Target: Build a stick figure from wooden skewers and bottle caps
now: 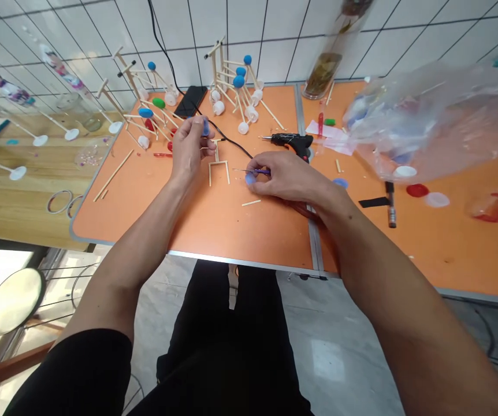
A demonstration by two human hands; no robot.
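Observation:
My left hand point(192, 147) is raised over the orange table, its fingertips pinched on a small blue plastic cap point(205, 127). To its right, my right hand point(277, 176) grips a thin pointed tool point(263, 171) with a blue handle, its metal shaft pointing left. Another blue cap point(250, 179) is at the fingertips of that hand; whether they press on it or only touch it, I cannot tell. Between the hands lies a small stick frame point(219, 163), with a loose short stick point(251, 203) nearer the front edge.
Stick models with coloured balls point(238, 81) stand along the tiled wall, beside a black phone point(191, 101). A glue gun point(290, 142) lies behind my right hand, its cord crossing the table. A clear plastic bag point(439, 121) and a black marker point(391, 208) are on the right.

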